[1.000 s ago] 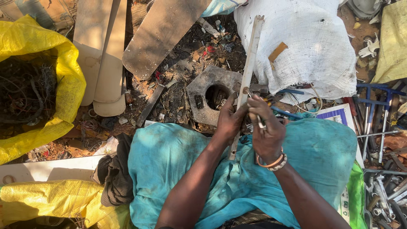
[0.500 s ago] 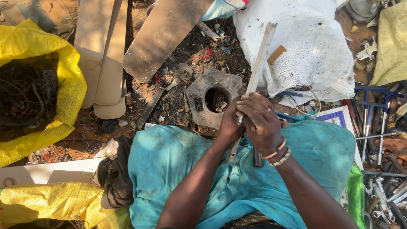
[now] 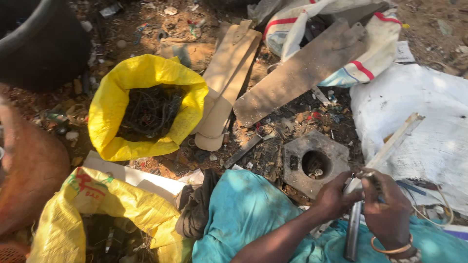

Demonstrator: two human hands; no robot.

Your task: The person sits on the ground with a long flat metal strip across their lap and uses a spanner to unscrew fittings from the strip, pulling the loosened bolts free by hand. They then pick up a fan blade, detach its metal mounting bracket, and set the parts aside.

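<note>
A person's two hands grip a long, pale, flat strip over a lap draped in teal cloth (image 3: 253, 214).

The left hand (image 3: 335, 197) and right hand (image 3: 387, 209), both closed around the long, pale, flat strip (image 3: 392, 143), hold it slanting up to the right, its far end over a white woven sack (image 3: 429, 117). A dark metal tube (image 3: 352, 234) hangs below the hands. Just beside them lies a square grey metal block with a round hole (image 3: 314, 163); a yellow sack of dark tangled wire (image 3: 146, 107) sits well apart to the left.

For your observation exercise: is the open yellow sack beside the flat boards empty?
No: the yellow sack is filled with a dark tangle of wires, beside the boards.
</note>
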